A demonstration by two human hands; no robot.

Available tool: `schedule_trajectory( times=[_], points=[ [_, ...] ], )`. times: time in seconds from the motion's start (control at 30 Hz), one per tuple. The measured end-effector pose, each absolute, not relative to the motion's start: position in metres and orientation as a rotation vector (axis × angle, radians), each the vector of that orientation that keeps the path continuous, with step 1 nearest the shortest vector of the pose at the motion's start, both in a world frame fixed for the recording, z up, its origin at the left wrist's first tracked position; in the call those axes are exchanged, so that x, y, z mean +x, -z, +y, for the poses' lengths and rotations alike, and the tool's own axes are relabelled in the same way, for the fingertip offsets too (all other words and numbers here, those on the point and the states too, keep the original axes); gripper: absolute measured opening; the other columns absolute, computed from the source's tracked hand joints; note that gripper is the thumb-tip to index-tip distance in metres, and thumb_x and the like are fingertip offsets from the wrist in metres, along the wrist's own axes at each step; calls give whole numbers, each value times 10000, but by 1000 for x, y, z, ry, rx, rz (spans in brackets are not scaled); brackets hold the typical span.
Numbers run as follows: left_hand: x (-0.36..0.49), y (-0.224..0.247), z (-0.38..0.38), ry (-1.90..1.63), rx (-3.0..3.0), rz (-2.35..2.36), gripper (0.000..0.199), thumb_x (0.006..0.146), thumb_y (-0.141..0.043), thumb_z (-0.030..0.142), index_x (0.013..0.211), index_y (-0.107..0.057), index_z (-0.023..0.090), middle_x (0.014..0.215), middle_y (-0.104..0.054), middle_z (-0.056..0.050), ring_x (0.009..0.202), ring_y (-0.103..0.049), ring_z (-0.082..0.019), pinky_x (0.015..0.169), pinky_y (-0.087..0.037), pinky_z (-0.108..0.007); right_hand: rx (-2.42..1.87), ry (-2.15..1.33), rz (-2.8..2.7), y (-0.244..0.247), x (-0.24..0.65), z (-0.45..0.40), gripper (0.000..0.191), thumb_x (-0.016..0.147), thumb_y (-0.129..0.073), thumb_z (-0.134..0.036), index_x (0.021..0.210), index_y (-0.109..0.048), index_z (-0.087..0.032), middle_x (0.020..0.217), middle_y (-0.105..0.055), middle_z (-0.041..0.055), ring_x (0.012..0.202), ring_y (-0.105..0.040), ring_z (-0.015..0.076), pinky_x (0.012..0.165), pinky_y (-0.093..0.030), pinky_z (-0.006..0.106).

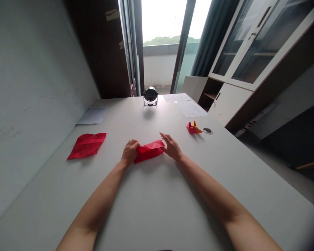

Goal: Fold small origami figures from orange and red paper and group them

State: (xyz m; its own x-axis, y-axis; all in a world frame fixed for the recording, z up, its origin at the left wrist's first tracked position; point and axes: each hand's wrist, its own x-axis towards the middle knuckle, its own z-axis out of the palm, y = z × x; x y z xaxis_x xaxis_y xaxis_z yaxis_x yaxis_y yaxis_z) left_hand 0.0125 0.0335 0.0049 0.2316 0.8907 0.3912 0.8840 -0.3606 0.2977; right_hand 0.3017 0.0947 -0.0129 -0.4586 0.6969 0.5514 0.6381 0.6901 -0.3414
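A sheet of red paper [148, 153], partly folded over itself, lies on the white table between my hands. Its upper flap is creased and stands slightly raised. My left hand [131, 150] is closed on the paper's left end, its fingers curled and the thumb hidden. At the right end is my right hand [172, 147], fingers stretched out and apart, with the thumb side touching or very near the paper's edge. Another creased red sheet [87, 144] rests farther left, apart from both hands.
A small red and orange folded paper piece [193, 128] sits right of my hands, beside a round cable hole [207, 131]. A round black device on a stand [150, 96] is at the back. White papers [191, 108] lie back right, more papers [92, 115] back left, by the wall.
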Motion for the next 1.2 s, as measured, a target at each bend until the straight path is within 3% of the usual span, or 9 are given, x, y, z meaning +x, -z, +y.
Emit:
schedule_trajectory(
  times=[0.07, 0.17, 0.33, 0.47, 0.63, 0.8, 0.97, 1.1, 1.2],
  points=[
    [13, -4, 34, -757, 2484, 1748, 257, 883, -479, 63, 959, -653, 237, 1134, -616, -83, 1045, -544, -237, 970, -487, -396, -967, -87, -2275, 8, 302, 93, 426, 966, -550, -355, 1386, -562, -284, 1331, -581, 113, 1198, -568, 276, 1004, -507, 453],
    [13, -2, 36, -715, 2521, 1702, 299, 882, -457, 37, 953, -660, 243, 1116, -627, -70, 1032, -540, -232, 966, -484, -389, -869, -77, -2401, 0, 299, 87, 298, 948, -568, -250, 1216, -687, -307, 1369, -603, 68, 1302, -516, 267, 1071, -457, 473],
    [7, 0, 40, -829, 2489, 1692, 321, 866, -466, 22, 998, -656, 244, 1113, -636, -65, 1031, -544, -236, 959, -482, -390, -717, -108, -2553, -2, 287, 76, 356, 931, -614, -266, 1278, -657, -331, 1372, -629, 32, 1308, -540, 239, 1161, -348, 483],
    [5, 1, 41, -949, 2409, 1683, 382, 832, -468, -1, 1062, -644, 248, 1105, -644, -63, 1034, -559, -235, 952, -488, -382, -726, -149, -2583, 3, 284, 75, 317, 959, -590, -317, 1266, -668, -320, 1365, -635, 37, 1243, -594, 216, 1118, -397, 407],
    [7, -4, 37, -1011, 2317, 1644, 427, 773, -460, -24, 1034, -659, 249, 1078, -675, -42, 1039, -581, -225, 958, -486, -374, -878, -104, -2540, 3, 293, 80, 301, 966, -587, -415, 1229, -693, -313, 1342, -642, 56, 1216, -590, 251, 1045, -430, 406],
    [12, -14, 31, -951, 2367, 1559, 234, 908, -491, 154, 845, -701, 236, 1099, -717, -16, 1103, -582, -211, 1067, -410, -397, -946, -77, -2510, 3, 296, 83, 246, 998, -537, -398, 1105, -739, -306, 1225, -686, 51, 1070, -605, 224, 960, -428, 372],
    [13, -11, 32, -864, 2367, 1603, 351, 987, -455, 335, 769, -711, 233, 1004, -734, -31, 1084, -588, -217, 1072, -395, -408, -963, -47, -2526, 2, 294, 83, 199, 987, -562, -350, 1065, -728, -271, 1137, -700, 66, 1031, -598, 222, 909, -411, 358],
    [12, -2, 35, -811, 2378, 1687, 207, 937, -551, 334, 838, -711, 248, 1006, -710, -46, 1086, -574, -243, 1051, -411, -426, -992, 44, -2569, 1, 290, 81, 173, 965, -596, -310, 1076, -715, -251, 1123, -699, 92, 1070, -597, 251, 943, -401, 392],
    [10, 3, 36, -827, 2338, 1803, 208, 891, -614, 327, 1068, -687, 247, 1150, -664, -74, 1124, -552, -268, 1036, -424, -437, -967, 21, -2571, 1, 284, 78, 217, 975, -565, -276, 1153, -688, -260, 1218, -675, 88, 1158, -578, 255, 1001, -402, 407]
  ],
)
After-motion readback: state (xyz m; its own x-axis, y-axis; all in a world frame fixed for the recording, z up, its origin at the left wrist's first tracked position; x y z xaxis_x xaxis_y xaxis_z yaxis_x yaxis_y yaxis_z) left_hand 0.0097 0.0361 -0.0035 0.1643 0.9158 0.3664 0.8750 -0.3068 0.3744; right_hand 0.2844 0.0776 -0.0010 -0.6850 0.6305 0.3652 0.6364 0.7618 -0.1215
